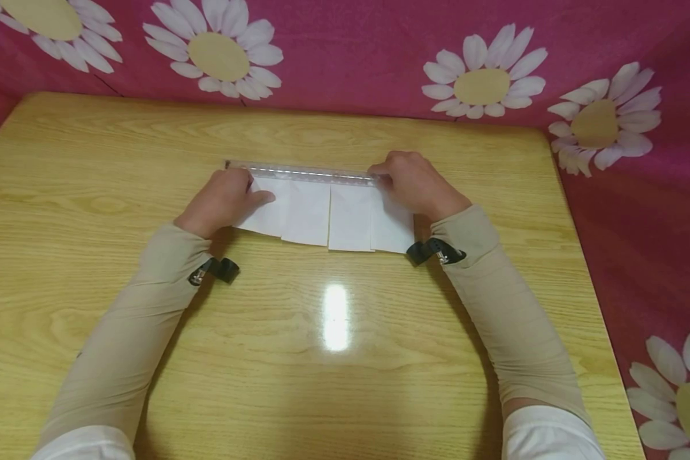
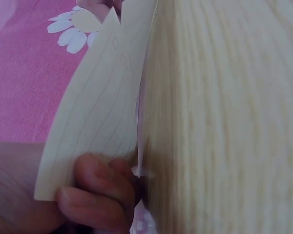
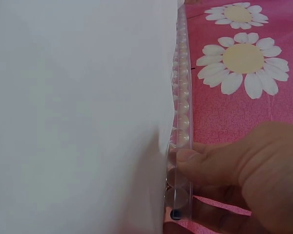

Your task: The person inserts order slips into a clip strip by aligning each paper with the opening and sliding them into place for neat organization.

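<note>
A clear plastic strip (image 1: 305,173) with a row of round shapes runs along the far edge of white paper (image 1: 306,211). The paper's near side is cut into several flaps. My left hand (image 1: 224,199) grips the left end of the paper and strip, its fingers (image 2: 100,173) curled against the paper's underside in the left wrist view. At the other end, my right hand (image 1: 416,182) pinches the strip, with the thumb (image 3: 193,160) on its face in the right wrist view. Paper (image 3: 78,97) fills much of that view. Some of the right fingers are hidden behind the strip.
Beneath the hands lies a wood-grain table (image 1: 333,396) with a bright light reflection. A pink cloth (image 1: 345,57) with large white flowers hangs behind it and along the right side. Black camera mounts (image 1: 213,271) sit on both wrists, over beige sleeves.
</note>
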Demonstrator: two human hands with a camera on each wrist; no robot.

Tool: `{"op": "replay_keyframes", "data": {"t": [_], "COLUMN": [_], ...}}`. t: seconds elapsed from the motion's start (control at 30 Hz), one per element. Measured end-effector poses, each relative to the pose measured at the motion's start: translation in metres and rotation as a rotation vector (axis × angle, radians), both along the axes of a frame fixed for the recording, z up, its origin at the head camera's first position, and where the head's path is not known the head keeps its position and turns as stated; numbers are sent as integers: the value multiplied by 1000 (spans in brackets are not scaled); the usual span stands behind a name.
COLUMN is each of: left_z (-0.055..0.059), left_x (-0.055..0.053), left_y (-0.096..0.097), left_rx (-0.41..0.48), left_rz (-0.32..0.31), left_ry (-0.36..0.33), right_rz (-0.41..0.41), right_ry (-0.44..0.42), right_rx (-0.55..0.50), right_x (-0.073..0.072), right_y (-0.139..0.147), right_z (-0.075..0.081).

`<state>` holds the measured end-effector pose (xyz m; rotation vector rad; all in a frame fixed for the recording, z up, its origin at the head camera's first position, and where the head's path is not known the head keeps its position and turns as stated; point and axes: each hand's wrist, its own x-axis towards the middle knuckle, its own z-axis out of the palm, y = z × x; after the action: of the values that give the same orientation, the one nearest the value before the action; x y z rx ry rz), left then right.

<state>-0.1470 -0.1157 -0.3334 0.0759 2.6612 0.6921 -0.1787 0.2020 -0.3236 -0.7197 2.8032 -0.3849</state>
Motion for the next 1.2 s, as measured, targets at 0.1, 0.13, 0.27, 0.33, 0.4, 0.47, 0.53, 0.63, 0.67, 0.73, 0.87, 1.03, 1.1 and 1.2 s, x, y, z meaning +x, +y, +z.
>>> {"op": "replay_keyframes", "data": {"t": [0.1, 0.13, 0.27, 0.33, 0.4, 0.47, 0.53, 0.63, 0.67, 0.73, 0.87, 1.03, 1.1, 1.2], "left_z": [1, 1, 0, 0, 0, 0, -1, -1, -1, -1, 0, 1, 1, 3], "left_x": [0, 0, 1, 1, 1, 2, 2, 3, 2, 2, 2, 4, 6, 9], "left_y": [0, 1, 0, 0, -1, -2, -3, -5, -6, -7, -11, -24, -33, -48], "left_rx": [2, 4, 7, 9, 6, 3, -4, -9, -8, -10, -18, -23, -19, -19], "left_rz": [4, 4, 5, 3, 4, 5, 1, -4, -12, -26, -63, -97, -94, -70], "left_ry": [-5, -6, -2, 1, 0, -3, -3, 0, 6, 19, 70, 122, 131, 140], "right_rz": [0, 0, 2, 3, 2, -2, -4, -7, -6, -5, -10, -4, 5, 23], "right_ry": [0, -1, -1, -1, -2, -8, -11, -12, -13, -11, -17, -10, -5, -4], "right_rx": [2, 3, 3, 3, 2, 0, -3, -7, -8, -9, -14, -24, -33, -46], "right_x": [0, 0, -1, -1, -1, -1, 0, 0, -1, -1, -2, -2, -2, -1], "right_y": [0, 0, 0, 0, 0, 0, 0, 1, 1, 2, 6, 8, 9, 11], "right_z": [0, 0, -1, -1, -1, -1, -1, -1, -2, -3, -6, -10, -12, -14]}}
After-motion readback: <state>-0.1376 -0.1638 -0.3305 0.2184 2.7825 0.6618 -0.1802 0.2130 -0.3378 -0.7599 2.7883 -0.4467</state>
